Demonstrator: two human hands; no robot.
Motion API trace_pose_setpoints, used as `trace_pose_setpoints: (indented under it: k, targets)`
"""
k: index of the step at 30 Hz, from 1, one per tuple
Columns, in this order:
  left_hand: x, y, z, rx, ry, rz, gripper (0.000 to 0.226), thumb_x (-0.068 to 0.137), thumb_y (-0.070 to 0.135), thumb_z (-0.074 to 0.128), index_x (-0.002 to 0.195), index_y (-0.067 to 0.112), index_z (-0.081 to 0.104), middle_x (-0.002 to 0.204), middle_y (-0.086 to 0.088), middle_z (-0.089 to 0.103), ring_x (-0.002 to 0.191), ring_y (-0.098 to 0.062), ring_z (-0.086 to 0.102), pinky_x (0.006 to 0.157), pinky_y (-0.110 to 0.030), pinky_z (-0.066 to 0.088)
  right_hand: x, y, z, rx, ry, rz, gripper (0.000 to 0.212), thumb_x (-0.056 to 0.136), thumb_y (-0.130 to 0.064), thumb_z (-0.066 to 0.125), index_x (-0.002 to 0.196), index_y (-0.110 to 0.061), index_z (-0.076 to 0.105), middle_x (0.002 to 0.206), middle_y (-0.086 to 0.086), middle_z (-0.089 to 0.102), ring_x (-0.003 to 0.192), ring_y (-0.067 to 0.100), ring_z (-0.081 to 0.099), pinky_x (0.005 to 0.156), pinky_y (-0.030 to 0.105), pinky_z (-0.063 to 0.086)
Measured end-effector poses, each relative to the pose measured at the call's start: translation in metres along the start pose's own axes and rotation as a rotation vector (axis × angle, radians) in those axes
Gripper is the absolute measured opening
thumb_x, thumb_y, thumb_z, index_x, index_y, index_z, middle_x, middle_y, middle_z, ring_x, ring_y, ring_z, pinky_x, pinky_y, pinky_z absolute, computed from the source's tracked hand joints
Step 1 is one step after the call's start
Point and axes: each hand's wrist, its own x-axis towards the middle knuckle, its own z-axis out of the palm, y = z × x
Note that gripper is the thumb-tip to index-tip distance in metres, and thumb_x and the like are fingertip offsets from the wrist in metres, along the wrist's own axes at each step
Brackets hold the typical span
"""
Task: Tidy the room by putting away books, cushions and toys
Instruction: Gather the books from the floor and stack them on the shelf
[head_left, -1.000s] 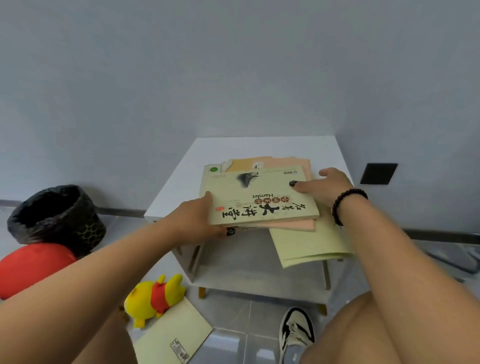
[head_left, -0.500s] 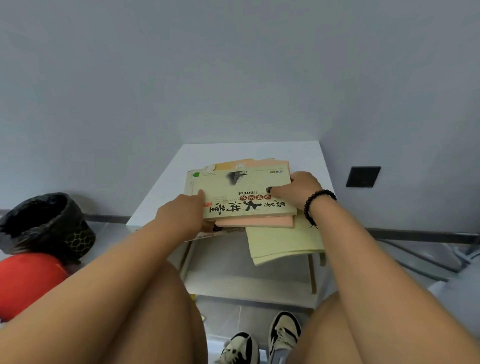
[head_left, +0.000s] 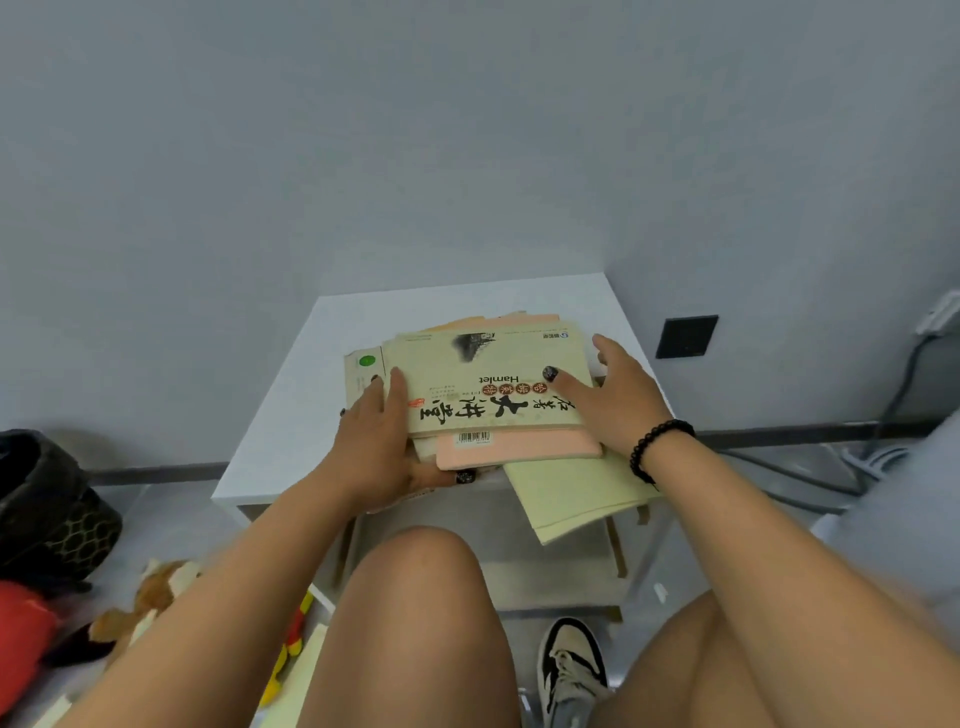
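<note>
Cream Hamlet book (head_left: 488, 382) tops stack on white desk (head_left: 332, 332), long axis left-right. Left hand (head_left: 382, 441) grips near-left corner; right hand (head_left: 610, 400) fingers spread flat on right edge. Stack sits between both, neither nearer.

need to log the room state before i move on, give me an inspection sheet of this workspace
surface: white side table in a corner, its far part bare.
job's things: Hamlet book tops the stack; pink book under it; pale yellow book overhangs the front edge.
clutter: plush toys and red cushion on the floor; black bin.
grippers: left hand holds the stack's left edge; right hand rests flat on the right.
cables: grey cables along the right wall.
surroundings: black wall plate.
</note>
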Motion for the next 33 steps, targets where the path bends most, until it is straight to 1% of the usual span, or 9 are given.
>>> trace_pose_setpoints:
  k: [2, 6, 9, 14, 20, 24, 28, 30, 33]
  targets:
    - [0.006, 0.002, 0.003, -0.027, 0.035, 0.006, 0.145, 0.056, 0.083, 0.064, 0.152, 0.007, -0.015, 0.16, -0.017, 0.005, 0.146, -0.032, 0.011, 0.118, -0.044, 0.013, -0.002, -0.001, -0.007, -0.096, -0.032, 0.04, 0.089, 0.083, -0.056, 0.065, 0.152, -0.019, 0.022, 0.155, 0.005, 0.027, 0.14, 0.024, 0.032, 0.111, 0.038, 0.031]
    - [0.018, 0.009, 0.009, -0.041, 0.106, -0.026, 0.133, 0.068, 0.072, 0.066, 0.152, 0.007, -0.014, 0.159, -0.018, 0.008, 0.146, -0.033, 0.012, 0.118, -0.051, 0.013, -0.017, -0.003, -0.01, -0.27, -0.192, 0.039, 0.083, 0.055, -0.068, 0.075, 0.126, -0.04, 0.041, 0.132, -0.004, 0.049, 0.121, 0.022, 0.047, 0.101, 0.043, 0.045]
    - [0.023, 0.01, 0.01, -0.032, 0.096, -0.04, 0.126, 0.074, 0.069, 0.062, 0.152, 0.007, -0.016, 0.16, -0.019, 0.005, 0.147, -0.034, 0.008, 0.118, -0.053, 0.011, -0.023, -0.005, 0.0, -0.413, -0.181, 0.035, 0.102, 0.053, -0.065, 0.078, 0.135, -0.029, 0.03, 0.127, -0.002, 0.042, 0.118, 0.023, 0.043, 0.098, 0.044, 0.045]
    - [0.02, 0.008, 0.008, -0.037, 0.071, -0.023, 0.118, 0.081, 0.067, 0.056, 0.152, 0.009, -0.017, 0.161, -0.017, 0.003, 0.148, -0.031, 0.004, 0.119, -0.053, 0.008, -0.018, -0.011, 0.009, -0.556, -0.141, 0.061, 0.125, 0.064, -0.055, 0.077, 0.153, -0.014, 0.0, 0.149, 0.006, 0.026, 0.133, 0.033, 0.032, 0.105, 0.044, 0.037]
    - [0.018, 0.005, 0.009, -0.103, 0.109, -0.017, 0.109, 0.083, 0.069, 0.049, 0.154, 0.014, -0.012, 0.161, -0.013, 0.007, 0.148, -0.028, 0.006, 0.12, -0.052, 0.006, -0.003, -0.015, 0.008, -0.531, -0.162, 0.078, 0.122, 0.063, -0.052, 0.079, 0.151, -0.012, 0.005, 0.144, 0.008, 0.031, 0.129, 0.033, 0.035, 0.103, 0.046, 0.04]
    - [0.014, 0.007, 0.007, -0.124, 0.106, -0.017, 0.097, 0.091, 0.059, 0.048, 0.155, 0.015, -0.01, 0.161, -0.012, 0.008, 0.149, -0.027, 0.004, 0.12, -0.048, 0.002, 0.005, -0.017, 0.007, -0.451, -0.171, 0.09, 0.119, 0.058, -0.046, 0.083, 0.148, -0.01, 0.013, 0.137, 0.007, 0.038, 0.125, 0.032, 0.041, 0.1, 0.048, 0.044]
    - [0.008, 0.007, 0.003, -0.161, 0.149, -0.034, 0.079, 0.096, 0.046, 0.048, 0.156, 0.017, 0.006, 0.155, -0.009, 0.027, 0.139, -0.03, 0.029, 0.113, -0.042, 0.027, 0.008, -0.022, 0.006, -0.384, -0.174, 0.101, 0.127, 0.044, -0.049, 0.078, 0.148, -0.011, 0.015, 0.137, 0.005, 0.04, 0.123, 0.03, 0.044, 0.099, 0.048, 0.046]
    - [0.002, 0.007, -0.002, -0.14, 0.175, -0.053, 0.069, 0.098, 0.042, 0.048, 0.155, 0.019, 0.017, 0.148, -0.007, 0.039, 0.131, -0.029, 0.04, 0.104, -0.042, 0.04, 0.012, -0.026, 0.005, -0.348, -0.138, 0.102, 0.116, 0.041, -0.047, 0.071, 0.141, -0.01, 0.027, 0.131, 0.007, 0.045, 0.119, 0.029, 0.048, 0.096, 0.047, 0.049]
    - [-0.01, 0.005, -0.007, -0.184, 0.251, -0.076, 0.057, 0.097, 0.027, 0.052, 0.151, 0.026, 0.034, 0.141, -0.003, 0.051, 0.124, -0.026, 0.049, 0.095, -0.04, 0.047, 0.013, -0.032, 0.006, -0.248, -0.055, 0.054, 0.068, 0.056, -0.037, 0.067, 0.118, -0.014, 0.048, 0.123, 0.008, 0.05, 0.114, 0.029, 0.053, 0.089, 0.038, 0.05]
